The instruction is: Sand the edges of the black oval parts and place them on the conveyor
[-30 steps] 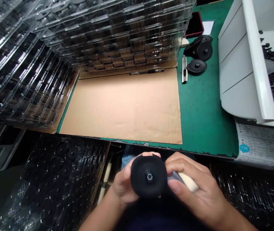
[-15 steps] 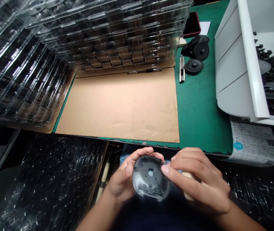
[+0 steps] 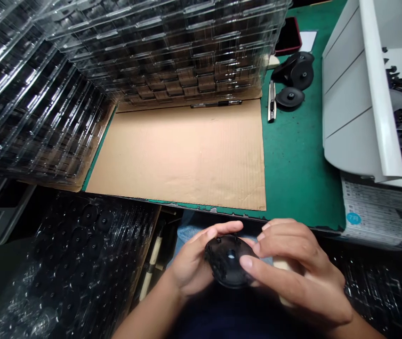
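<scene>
passage: over cardboard (image 3: 172, 160) | barriers: tray stacks (image 3: 158, 52) far and left; white bin (image 3: 351, 106) right

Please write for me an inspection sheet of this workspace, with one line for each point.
Surface: green tabletop, front edge chipped; cardboard sheet lies on it.
Things: black round part in the left hand; right hand touches it and holds a pale object.
Clutter: pen at the cardboard's far edge; cutter beside loose black parts.
Hands: both bare, above the lap.
Cables: nothing seen.
Surroundings: stacked clear trays behind and left; white bin of black pieces at right.
</scene>
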Available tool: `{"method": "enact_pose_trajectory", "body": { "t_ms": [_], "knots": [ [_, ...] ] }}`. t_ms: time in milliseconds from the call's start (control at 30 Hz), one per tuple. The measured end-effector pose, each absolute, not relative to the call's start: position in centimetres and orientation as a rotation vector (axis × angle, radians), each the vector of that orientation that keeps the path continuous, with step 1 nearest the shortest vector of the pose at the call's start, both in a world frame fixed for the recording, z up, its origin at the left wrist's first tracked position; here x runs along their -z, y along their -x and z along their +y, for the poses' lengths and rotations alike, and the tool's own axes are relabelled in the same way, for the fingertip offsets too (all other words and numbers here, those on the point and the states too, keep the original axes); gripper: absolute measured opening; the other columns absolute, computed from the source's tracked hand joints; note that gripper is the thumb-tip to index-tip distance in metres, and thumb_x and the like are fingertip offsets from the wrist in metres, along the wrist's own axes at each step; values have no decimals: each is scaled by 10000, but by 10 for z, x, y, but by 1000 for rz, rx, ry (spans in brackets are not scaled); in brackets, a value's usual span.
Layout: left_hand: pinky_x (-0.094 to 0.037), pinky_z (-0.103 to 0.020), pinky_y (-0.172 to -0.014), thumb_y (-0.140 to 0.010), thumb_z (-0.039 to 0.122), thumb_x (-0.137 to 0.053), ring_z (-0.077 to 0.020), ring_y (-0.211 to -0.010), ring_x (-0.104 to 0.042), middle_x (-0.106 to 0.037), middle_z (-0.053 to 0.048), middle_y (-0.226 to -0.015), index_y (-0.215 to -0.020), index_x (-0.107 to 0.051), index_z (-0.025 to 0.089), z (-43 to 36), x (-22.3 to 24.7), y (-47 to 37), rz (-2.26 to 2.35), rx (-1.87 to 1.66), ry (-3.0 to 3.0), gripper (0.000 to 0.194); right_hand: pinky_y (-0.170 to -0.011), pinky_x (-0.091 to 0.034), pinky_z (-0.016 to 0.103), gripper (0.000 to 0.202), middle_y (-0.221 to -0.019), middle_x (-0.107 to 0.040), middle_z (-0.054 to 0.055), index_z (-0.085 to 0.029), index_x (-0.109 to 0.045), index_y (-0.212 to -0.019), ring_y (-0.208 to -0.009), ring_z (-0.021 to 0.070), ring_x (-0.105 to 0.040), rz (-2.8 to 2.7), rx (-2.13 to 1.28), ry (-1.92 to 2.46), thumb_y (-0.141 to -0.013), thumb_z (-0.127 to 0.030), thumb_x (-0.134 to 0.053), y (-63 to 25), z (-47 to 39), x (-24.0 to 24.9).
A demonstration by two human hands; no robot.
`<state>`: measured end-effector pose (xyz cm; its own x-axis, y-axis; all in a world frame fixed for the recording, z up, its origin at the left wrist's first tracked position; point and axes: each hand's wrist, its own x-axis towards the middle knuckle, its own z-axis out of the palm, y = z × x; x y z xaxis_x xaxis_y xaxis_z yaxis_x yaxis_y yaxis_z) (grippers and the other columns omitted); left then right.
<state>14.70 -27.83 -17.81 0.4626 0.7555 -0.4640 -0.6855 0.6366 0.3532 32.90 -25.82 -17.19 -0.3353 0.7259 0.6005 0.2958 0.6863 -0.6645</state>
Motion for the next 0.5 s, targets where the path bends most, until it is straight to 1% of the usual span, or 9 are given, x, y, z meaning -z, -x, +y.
{"method": "enact_pose_trajectory", "body": {
  "t_ms": [67,133,233,333,400,467,500],
  "knots": [
    [-532,-256,-755,-907,379,-570,-188,-834,-710,-770,-113,-926,-1074,-741,151,-279,181,-151,663,-874,-95,330,-775,-565,381,238,-841,-652,39,-227,-710,-976,-844,191,-617,-1922,-566,790,-793,-77,-688,-329,-259,172],
    [-533,-269,-788,-918,383,-553,-194,-848,-708,-767,-116,-928,-1074,-741,154,-280,184,-152,686,-873,-108,335,-771,-558,386,276,-868,-647,47,-227,-702,-1024,-861,195,-605,-1932,-603,795,-794,-76,-690,-331,-258,172],
    [-522,-295,-858,-933,333,-536,-205,-933,-692,-751,-126,-1013,-1109,-724,160,-279,186,-150,736,-881,-199,310,-716,-544,360,296,-860,-643,54,-197,-687,-1056,-850,186,-591,-1888,-709,805,-793,-62,-692,-336,-256,174],
    [-532,-305,-831,-930,314,-540,-227,-978,-674,-726,-121,-1086,-1109,-722,171,-274,185,-146,811,-882,-254,293,-684,-533,317,235,-817,-653,40,-186,-693,-995,-802,159,-602,-1753,-897,897,-795,-63,-703,-351,-261,176],
    [-548,-311,-785,-921,322,-547,-241,-977,-671,-724,-105,-1087,-1096,-730,196,-271,184,-144,860,-861,-242,283,-685,-538,300,137,-805,-666,34,-193,-703,-935,-786,149,-623,-1639,-1018,1032,-819,-120,-704,-367,-271,178],
    [-564,-326,-789,-895,332,-578,-253,-997,-669,-727,-86,-1098,-1078,-738,227,-268,186,-140,933,-809,-211,265,-676,-547,284,32,-789,-675,33,-187,-704,-870,-764,144,-642,-1545,-1034,1204,-848,-207,-693,-390,-286,182],
    [-573,-332,-787,-868,348,-609,-259,-999,-671,-730,-73,-1101,-1059,-745,245,-266,189,-137,987,-781,-205,256,-668,-550,276,81,-778,-676,34,-180,-699,-836,-747,140,-648,-1511,-1003,1302,-859,-256,-686,-403,-295,185]
  ]
}}
